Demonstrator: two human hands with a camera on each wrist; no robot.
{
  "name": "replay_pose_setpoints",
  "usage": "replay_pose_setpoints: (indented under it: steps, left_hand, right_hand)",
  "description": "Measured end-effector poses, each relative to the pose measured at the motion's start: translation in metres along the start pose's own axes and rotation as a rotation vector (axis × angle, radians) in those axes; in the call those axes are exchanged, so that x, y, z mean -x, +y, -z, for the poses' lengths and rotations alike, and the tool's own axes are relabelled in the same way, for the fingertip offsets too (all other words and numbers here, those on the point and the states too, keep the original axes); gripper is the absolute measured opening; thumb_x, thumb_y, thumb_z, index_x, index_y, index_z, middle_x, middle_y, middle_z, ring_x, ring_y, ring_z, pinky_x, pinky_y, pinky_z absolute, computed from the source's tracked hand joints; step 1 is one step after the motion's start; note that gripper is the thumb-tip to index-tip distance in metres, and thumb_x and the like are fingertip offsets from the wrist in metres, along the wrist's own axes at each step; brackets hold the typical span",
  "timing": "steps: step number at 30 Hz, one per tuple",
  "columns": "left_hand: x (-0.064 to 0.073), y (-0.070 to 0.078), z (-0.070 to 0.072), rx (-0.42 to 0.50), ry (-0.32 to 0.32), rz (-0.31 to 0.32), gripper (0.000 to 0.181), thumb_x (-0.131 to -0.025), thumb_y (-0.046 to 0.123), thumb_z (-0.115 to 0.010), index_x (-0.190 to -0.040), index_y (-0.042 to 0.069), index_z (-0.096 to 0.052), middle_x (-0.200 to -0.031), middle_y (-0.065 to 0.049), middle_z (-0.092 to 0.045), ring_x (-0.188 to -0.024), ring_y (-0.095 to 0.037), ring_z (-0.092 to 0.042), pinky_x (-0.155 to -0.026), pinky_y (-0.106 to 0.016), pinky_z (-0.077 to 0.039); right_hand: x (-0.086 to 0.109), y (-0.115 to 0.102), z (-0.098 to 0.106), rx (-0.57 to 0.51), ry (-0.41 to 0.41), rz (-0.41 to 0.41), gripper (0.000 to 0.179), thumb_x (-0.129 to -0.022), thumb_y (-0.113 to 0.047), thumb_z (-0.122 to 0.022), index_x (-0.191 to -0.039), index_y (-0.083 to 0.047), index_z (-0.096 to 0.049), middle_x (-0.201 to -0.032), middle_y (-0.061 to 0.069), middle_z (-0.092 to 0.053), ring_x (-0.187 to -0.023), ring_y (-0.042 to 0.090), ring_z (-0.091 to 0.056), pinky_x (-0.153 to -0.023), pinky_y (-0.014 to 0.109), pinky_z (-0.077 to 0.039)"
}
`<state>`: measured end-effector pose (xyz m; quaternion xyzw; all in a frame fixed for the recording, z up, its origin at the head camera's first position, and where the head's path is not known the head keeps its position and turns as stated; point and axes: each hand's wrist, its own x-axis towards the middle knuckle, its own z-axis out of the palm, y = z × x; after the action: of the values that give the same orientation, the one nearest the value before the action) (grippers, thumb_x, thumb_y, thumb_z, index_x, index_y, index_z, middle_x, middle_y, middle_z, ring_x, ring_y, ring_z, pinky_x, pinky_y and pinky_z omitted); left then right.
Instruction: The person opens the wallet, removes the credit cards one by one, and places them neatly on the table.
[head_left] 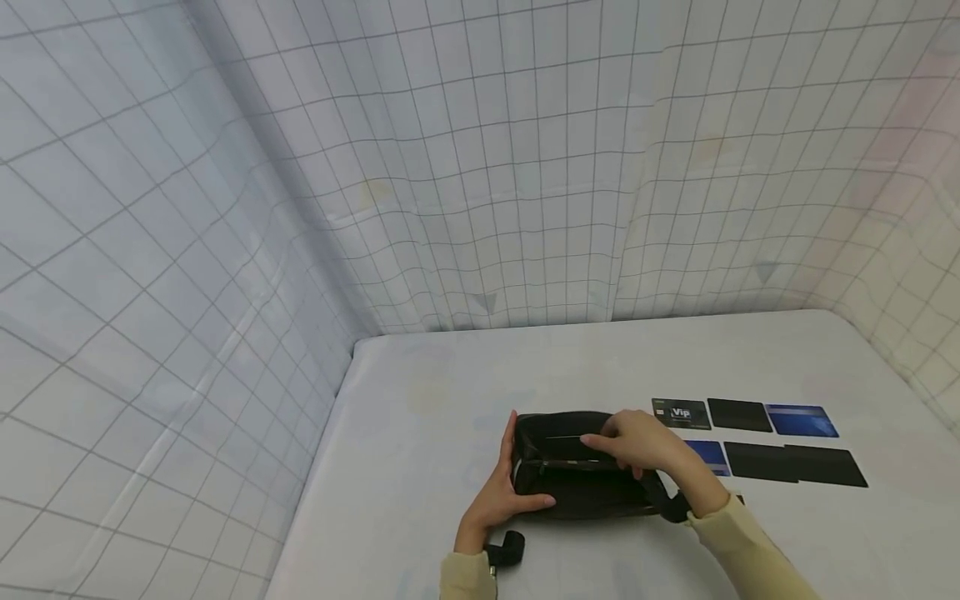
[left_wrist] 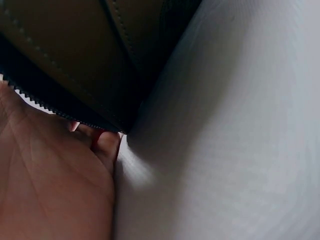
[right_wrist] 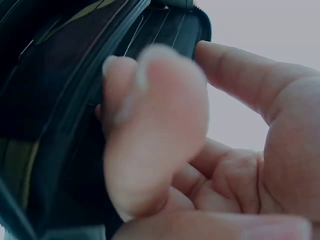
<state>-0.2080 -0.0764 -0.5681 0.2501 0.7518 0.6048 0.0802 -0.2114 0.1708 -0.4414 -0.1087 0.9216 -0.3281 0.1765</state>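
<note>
A black zip-around wallet (head_left: 592, 498) stands spread open on the white table, its inner compartments facing up. My left hand (head_left: 495, 493) grips its left end, the thumb along the front and the fingers behind. In the left wrist view, the palm (left_wrist: 55, 175) lies against the zipper edge, beside brown stitched lining (left_wrist: 65, 40). My right hand (head_left: 647, 443) holds the wallet's right end, with fingers reaching into the opening. The right wrist view shows bent, blurred fingers (right_wrist: 165, 110) in front of the card slots (right_wrist: 167, 30); whether they pinch a card is hidden.
Two rows of cards lie right of the wallet, including a Vip card (head_left: 681, 413), a blue card (head_left: 801, 421) and black cards (head_left: 825, 466). A wrist strap from the wallet's right side passes under the right wrist. White gridded curtains (head_left: 487, 208) enclose the table (head_left: 390, 467).
</note>
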Motion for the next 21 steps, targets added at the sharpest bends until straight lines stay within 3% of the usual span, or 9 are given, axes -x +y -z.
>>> replay_pose_setpoints:
  steps: [6,11,15,18,21]
  left_hand:
    - [0.000,-0.003,-0.001,0.028,-0.003,-0.008,0.121,-0.071,0.026,-0.081,-0.147,0.034,0.013,-0.155,0.006,0.010,-0.142,-0.024,-0.003,-0.103,-0.064,-0.015]
    - [0.000,0.001,0.000,0.033,-0.006,-0.006,0.122,-0.071,0.021,-0.081,-0.147,0.033,0.014,-0.155,0.004,0.008,-0.142,-0.025,-0.005,-0.103,-0.064,-0.016]
    - [0.001,0.021,0.003,0.029,-0.036,0.024,0.121,-0.073,0.017,-0.079,-0.147,0.029,0.016,-0.155,0.000,0.011,-0.142,-0.026,-0.003,-0.105,-0.061,-0.015]
    - [0.001,0.018,0.002,0.037,-0.032,0.011,0.121,-0.073,0.020,-0.079,-0.147,0.028,0.015,-0.155,0.001,0.011,-0.141,-0.027,-0.003,-0.104,-0.063,-0.015]
    - [0.001,0.004,0.000,0.049,-0.012,-0.015,0.121,-0.072,0.024,-0.080,-0.148,0.030,0.014,-0.155,0.005,0.008,-0.141,-0.026,-0.004,-0.103,-0.064,-0.015]
  right_hand:
    - [-0.002,0.000,-0.005,0.016,0.017,-0.011,0.038,-0.088,-0.046,-0.057,-0.086,-0.009,-0.067,-0.057,0.004,-0.055,-0.039,0.017,-0.050,-0.046,0.030,-0.043]
    - [-0.001,0.003,-0.007,0.029,0.037,0.008,0.040,-0.087,-0.047,-0.058,-0.102,-0.011,-0.067,-0.063,0.002,-0.057,-0.041,0.016,-0.051,-0.046,0.030,-0.042]
    - [-0.001,0.004,-0.008,0.027,0.044,0.034,0.039,-0.087,-0.046,-0.058,-0.105,-0.012,-0.067,-0.069,-0.001,-0.060,-0.042,0.015,-0.051,-0.046,0.030,-0.042]
    - [-0.002,0.003,-0.009,0.021,0.048,0.042,0.036,-0.087,-0.043,-0.060,-0.104,-0.012,-0.067,-0.072,-0.001,-0.062,-0.043,0.015,-0.051,-0.046,0.030,-0.042]
    - [-0.003,0.003,-0.010,0.013,0.060,0.062,0.032,-0.087,-0.039,-0.061,-0.101,-0.010,-0.068,-0.071,-0.001,-0.062,-0.041,0.015,-0.050,-0.046,0.030,-0.043]
